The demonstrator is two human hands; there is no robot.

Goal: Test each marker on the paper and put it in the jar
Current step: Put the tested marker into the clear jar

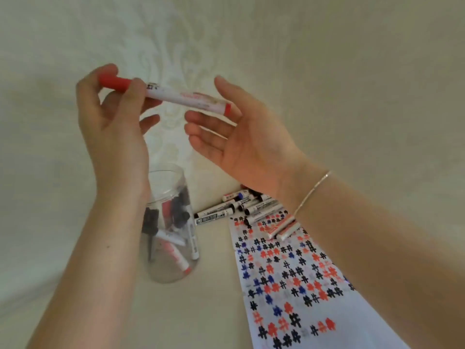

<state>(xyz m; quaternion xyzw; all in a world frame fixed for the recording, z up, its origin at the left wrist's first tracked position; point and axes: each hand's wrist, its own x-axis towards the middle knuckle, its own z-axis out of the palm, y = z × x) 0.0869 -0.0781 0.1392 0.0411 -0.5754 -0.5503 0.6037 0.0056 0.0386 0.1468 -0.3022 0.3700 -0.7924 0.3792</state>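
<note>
1. A red-capped marker (pixel 163 95) is held up in the air, well above the bench (pixel 75 248), its red cap pinched between the thumb and fingers of the left hand (pixel 113 117).
2. The right hand (pixel 241 137) is seen spread with fingers relaxed, palm turned toward the marker's far end; the red end plug lies against or just beside its fingers, and which cannot be told.
3. The marker is judged light and rigid, with a smooth plastic barrel that could slip; the white barrel is judged the best place for the right hand to take hold if the cap is to be pulled off.
4. A clear jar (pixel 171 222) is shown standing on the bench below the left wrist, several markers already inside it.
5. A heap of loose markers (pixel 241 205) is pictured near the jar, at the far edge of the paper (pixel 289 285), which is covered with red, blue and black test marks.
6. A thin bracelet (pixel 312 192) is worn on the right wrist.
</note>
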